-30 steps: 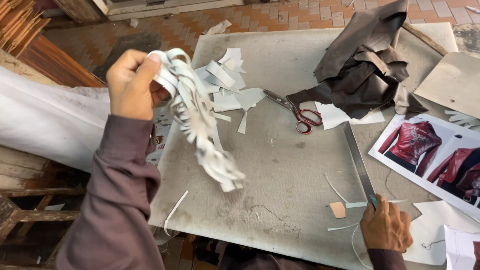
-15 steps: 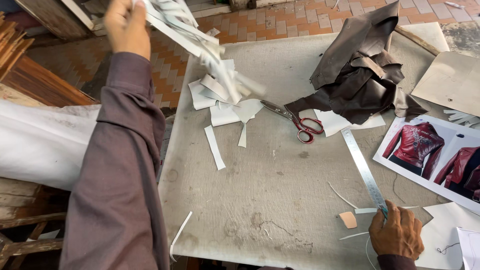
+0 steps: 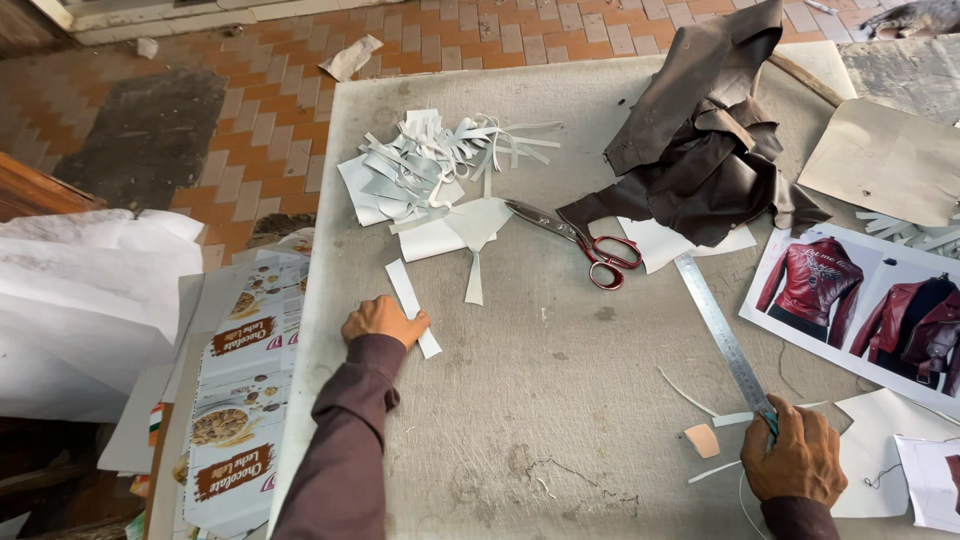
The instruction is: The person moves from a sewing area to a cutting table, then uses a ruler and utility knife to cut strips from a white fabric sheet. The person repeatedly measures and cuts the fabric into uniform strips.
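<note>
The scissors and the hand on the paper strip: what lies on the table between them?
In the head view, between the scissors and the left hand on the paper strip lies one narrow paper offcut, then bare tabletop.

Single head-worn view, steeply down over the worktable.

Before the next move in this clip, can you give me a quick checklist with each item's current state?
1. Left hand rests on the white paper strip: ok.
2. Right hand holds the near end of the metal ruler: ok.
3. Scissors lie apart from both hands, blades closed: ok.
4. Pile of cut strips sits fully on the table: ok.
5. Strip gripped or merely pressed: cannot tell.
</note>
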